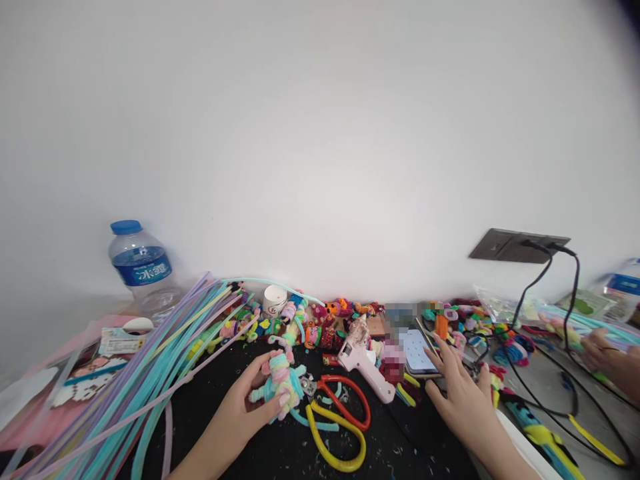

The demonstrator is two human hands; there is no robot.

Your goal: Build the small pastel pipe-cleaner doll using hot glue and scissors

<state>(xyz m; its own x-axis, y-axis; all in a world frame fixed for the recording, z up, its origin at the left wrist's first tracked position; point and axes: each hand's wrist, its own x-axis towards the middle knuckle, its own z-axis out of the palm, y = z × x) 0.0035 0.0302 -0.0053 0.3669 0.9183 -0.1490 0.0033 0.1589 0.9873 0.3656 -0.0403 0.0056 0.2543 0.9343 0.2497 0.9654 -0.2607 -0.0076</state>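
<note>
Holding a fuzzy doll (283, 385) in the left hand (246, 400), just beside the scissors (326, 379), so a careless twist could snag it; right hand (457, 388) is spread wide by the phone (419, 351).

From where I stand, the black table (415, 447) is flecked with tiny scraps around a pink glue gun (369, 377). Scissors (367, 405) lie just left of the gun, a phone (419, 352) near its right, fuzzy dolls (314, 335) behind it, and pipe cleaners (165, 373) spread well to its left.
</note>
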